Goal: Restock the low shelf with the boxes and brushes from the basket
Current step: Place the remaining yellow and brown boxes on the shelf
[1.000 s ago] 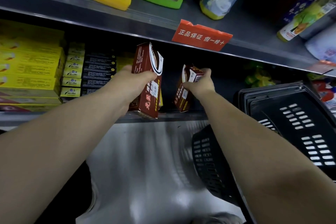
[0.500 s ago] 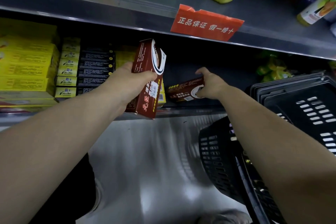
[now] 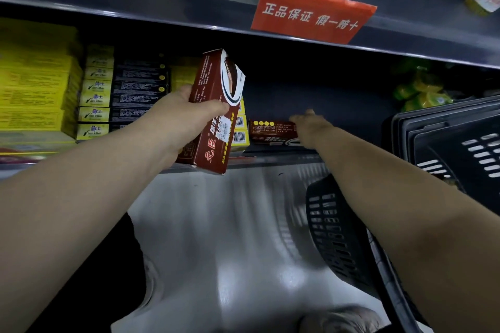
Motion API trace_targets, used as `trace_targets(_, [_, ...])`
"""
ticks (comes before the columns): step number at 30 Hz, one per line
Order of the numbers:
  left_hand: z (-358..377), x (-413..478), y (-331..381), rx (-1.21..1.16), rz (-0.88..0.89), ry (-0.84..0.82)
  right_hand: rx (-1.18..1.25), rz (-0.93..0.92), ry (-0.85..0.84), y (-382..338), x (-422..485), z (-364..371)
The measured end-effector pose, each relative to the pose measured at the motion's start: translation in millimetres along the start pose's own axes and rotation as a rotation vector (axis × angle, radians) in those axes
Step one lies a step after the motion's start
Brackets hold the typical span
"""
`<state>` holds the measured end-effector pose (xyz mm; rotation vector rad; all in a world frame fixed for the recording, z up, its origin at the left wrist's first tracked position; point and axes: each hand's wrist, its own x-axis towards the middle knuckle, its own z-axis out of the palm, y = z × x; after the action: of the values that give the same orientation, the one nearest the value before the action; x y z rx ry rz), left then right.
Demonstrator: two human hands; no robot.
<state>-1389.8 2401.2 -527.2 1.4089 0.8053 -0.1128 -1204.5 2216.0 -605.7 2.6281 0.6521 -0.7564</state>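
Gripping upright maroon box [image 3: 213, 78] in left hand [image 3: 176, 121], fingers curled, at front edge of low shelf [image 3: 270, 160] — resting right hand [image 3: 308, 127], fingers straight, on flat maroon box [image 3: 267, 131] just rightward, lengthwise along that edge.

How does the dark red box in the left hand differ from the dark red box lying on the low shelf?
The held box stands nearly upright, slightly tilted; the shelf box lies flat. The left hand grips the held box in front of the low shelf; the shelf box rests on it, touched by the right hand. Both are dark red with a white curved band.
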Motion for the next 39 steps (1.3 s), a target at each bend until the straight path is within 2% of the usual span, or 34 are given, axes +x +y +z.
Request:
trace_targets(15, [10.1, 3.4, -0.7, 0.059, 0.000, 0.017, 0.029, -0.112, -0.023, 0.5, -8.2, -1.5])
trace_targets(23, [16.1, 4.7, 1.1, 0.089, 0.012, 0.041, -0.057, -0.074, -0.092, -7.7, -13.5, -11.2])
trace_targets(25, [15.6, 4.7, 3.1, 0.079, 0.017, 0.047, -0.024, -0.068, -0.044, -14.2, -18.0, -24.7])
trace_targets(27, [15.0, 4.2, 3.9, 0.111, 0.019, 0.050, 0.255, -0.203, 0.067, -20.2, -27.8, -45.6])
trace_targets(29, [15.4, 3.8, 2.6, 0.203, 0.040, 0.052, 0.514, -0.462, 0.215, -27.5, -47.3, -65.3])
trace_targets(31, [17.7, 3.8, 2.2, 0.294, 0.072, 0.048, 0.413, -0.680, 0.368, -34.0, -66.6, -74.2])
trace_targets(33, [20.5, 2.7, 4.3, 0.375, 0.095, 0.037, 0.159, -0.789, 0.457, -41.2, -76.2, -77.0])
trace_targets(35, [23.4, 1.5, 6.2, 0.438, 0.113, 0.022, 0.107, -0.804, 0.395, -43.7, -79.9, -78.1])
trace_targets(37, [25.5, 0.9, 6.9, 0.450, 0.139, 0.003, 0.248, -0.780, 0.251, -36.0, -79.5, -77.4])
trace_targets(39, [25.6, 2.4, 7.7, 0.475, 0.205, 0.041, 0.350, -0.710, 0.183, -20.0, -76.2, -75.9])
